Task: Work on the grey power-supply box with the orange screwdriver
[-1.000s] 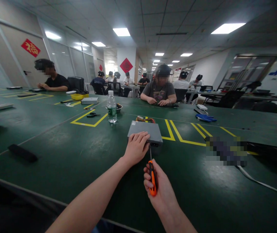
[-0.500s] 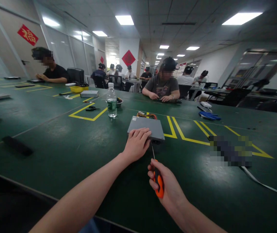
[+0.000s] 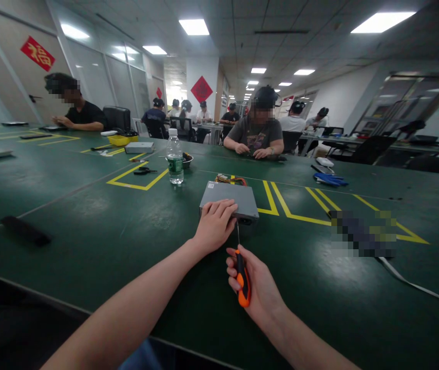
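A flat grey metal box (image 3: 234,198) lies on the green table (image 3: 88,226) in front of me, with coloured wires (image 3: 230,179) at its far end. My left hand (image 3: 214,225) rests flat on the box's near left corner, fingers stretched out. My right hand (image 3: 255,288) is closed around an orange and black screwdriver (image 3: 242,280). Its thin shaft points at the box's near face, close to my left hand's fingers.
A water bottle (image 3: 175,163) stands beyond the box to the left, near a small bowl (image 3: 187,161) and scissors (image 3: 144,171). Yellow tape lines (image 3: 292,210) cross the table. Blue gloves (image 3: 329,179) lie far right, a black strip (image 3: 24,230) near left. Several people sit across the table.
The camera view has tilted slightly. My right hand with the screwdriver shifted a little right, then back left toward the box. My left hand stays on the box.
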The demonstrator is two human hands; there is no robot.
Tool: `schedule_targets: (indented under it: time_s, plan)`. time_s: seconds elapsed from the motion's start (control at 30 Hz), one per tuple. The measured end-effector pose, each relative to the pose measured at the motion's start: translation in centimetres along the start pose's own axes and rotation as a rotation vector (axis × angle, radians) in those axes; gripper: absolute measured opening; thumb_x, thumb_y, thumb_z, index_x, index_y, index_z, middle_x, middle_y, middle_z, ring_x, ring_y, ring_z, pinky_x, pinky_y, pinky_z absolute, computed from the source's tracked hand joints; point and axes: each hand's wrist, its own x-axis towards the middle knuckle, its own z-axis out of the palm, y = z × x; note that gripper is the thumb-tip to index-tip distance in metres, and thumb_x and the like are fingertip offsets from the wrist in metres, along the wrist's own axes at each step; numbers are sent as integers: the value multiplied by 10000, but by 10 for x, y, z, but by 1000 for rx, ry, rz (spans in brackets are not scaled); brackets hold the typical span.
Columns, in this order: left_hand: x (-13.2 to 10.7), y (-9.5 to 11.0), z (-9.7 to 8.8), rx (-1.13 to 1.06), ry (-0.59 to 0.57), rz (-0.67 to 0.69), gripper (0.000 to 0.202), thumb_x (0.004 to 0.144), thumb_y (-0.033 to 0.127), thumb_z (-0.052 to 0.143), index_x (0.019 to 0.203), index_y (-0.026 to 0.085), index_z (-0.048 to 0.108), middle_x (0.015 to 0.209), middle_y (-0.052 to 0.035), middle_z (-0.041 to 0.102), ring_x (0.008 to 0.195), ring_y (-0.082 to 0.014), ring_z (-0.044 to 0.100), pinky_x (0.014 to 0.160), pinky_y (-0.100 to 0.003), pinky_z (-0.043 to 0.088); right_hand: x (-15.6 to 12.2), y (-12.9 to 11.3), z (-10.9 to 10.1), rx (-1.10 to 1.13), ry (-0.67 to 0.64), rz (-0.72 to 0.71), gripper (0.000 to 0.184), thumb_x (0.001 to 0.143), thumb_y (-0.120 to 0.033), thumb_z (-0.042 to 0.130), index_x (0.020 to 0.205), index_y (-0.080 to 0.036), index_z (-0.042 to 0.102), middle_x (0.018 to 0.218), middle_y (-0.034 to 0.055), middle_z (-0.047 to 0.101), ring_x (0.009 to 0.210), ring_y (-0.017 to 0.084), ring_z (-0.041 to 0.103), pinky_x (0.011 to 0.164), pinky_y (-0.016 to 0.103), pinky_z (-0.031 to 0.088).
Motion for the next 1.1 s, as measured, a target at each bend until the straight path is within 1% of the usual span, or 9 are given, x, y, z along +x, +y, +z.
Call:
schedule_targets:
  time_s: [0.07,0.13,0.27,0.43,0.53,0.7,0.87,0.97,1.1]
  plan:
    - [0,0,-1,-3,-4,-2,295,871,245,431,1162,216,474,1257,-40,523,1178,-192,423,962,-380,290,2,1,-1,-39,42,-45,71,785,-162,582,737,-112,569,620,12,530,506,73,462,372,147,339]
    - [0,1,-2,-7,-6,-6,294,869,244,434,1158,217,477,1256,-42,522,1175,-197,425,962,-385,291,2,2,-2,-61,55,-78,95,766,-110,593,681,-113,551,619,13,534,509,67,466,389,143,356]
    - [0,1,-2,-9,-5,-13,286,865,245,441,1146,219,483,1250,-38,526,1174,-195,427,968,-386,290,-3,1,-1,-31,39,-34,122,820,-185,555,738,-100,584,618,16,537,490,59,460,409,140,374]
    - [0,1,0,-5,10,-16,292,852,238,461,1143,220,484,1246,-35,530,1166,-196,433,970,-384,289,-10,0,3,1,-86,28,281,893,-315,426,857,-105,608,594,11,514,467,71,441,416,163,389]
    - [-1,1,0,-9,15,-16,292,852,236,462,1142,221,485,1246,-36,530,1164,-196,434,968,-384,289,-8,0,2,25,-80,37,263,887,-302,428,845,-110,603,585,7,500,447,66,409,378,154,343]
    - [0,2,-3,-10,3,-18,290,862,249,444,1148,221,483,1248,-40,527,1165,-197,431,963,-384,292,-2,3,-2,6,0,-38,106,807,-164,557,712,-118,558,633,14,532,466,50,425,358,127,286]
    - [0,1,-2,-1,4,-19,287,867,261,441,1149,224,482,1247,-33,528,1162,-191,433,958,-381,298,-6,3,-1,14,-33,13,217,861,-289,500,809,-103,598,625,12,526,466,56,437,407,150,357]
    - [0,1,0,0,14,-18,283,862,259,454,1140,222,488,1241,-34,533,1158,-190,436,957,-379,300,-9,3,0,42,-87,45,276,883,-326,445,901,-102,606,602,1,502,450,59,411,400,155,354]
    - [0,2,-1,-4,15,-20,281,864,252,448,1140,222,489,1240,-36,534,1161,-191,434,961,-379,298,-7,2,-1,70,-92,36,183,852,-272,492,847,-120,594,606,7,508,431,50,379,355,135,302]
